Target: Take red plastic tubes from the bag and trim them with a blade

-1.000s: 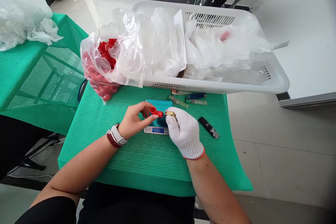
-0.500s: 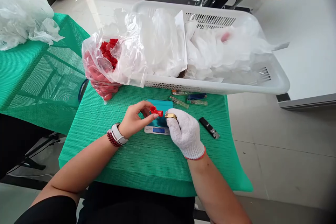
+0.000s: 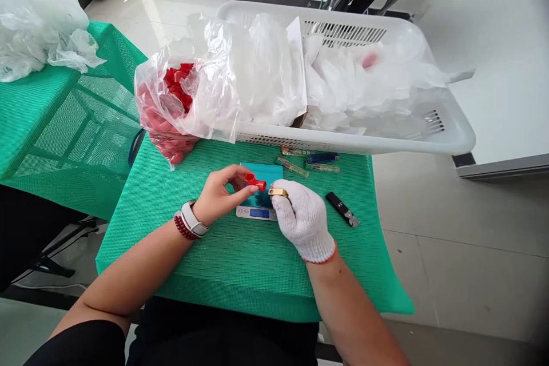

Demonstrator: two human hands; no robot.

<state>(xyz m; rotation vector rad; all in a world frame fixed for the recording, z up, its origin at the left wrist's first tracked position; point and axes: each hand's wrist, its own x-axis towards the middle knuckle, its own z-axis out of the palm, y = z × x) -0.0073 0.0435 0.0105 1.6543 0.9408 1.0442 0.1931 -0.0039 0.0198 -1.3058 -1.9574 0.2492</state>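
My bare left hand (image 3: pixel 222 193) pinches a red plastic tee pipe fitting (image 3: pixel 256 183) between thumb and fingers, one of its open ends turned to the right. Close to that end, a small gap away, is a gold-coloured lighter (image 3: pixel 278 191) in my right hand (image 3: pixel 302 217), which wears a white knit glove and is closed around it. No flame can be made out. Below both hands lies a small digital scale (image 3: pixel 242 213) with a blue plate and a lit display.
Several lighters (image 3: pixel 322 157) lie behind the hands. A black folding tool (image 3: pixel 341 209) rests to the right. Beyond stand a clear bag of red fittings (image 3: pixel 163 120) and a white basket (image 3: pixel 386 146) of plastic bags. Green mesh (image 3: pixel 206 274) covers the table.
The gold lighter has shifted very slightly down and left with my right hand. My left hand and the red fitting hold still.
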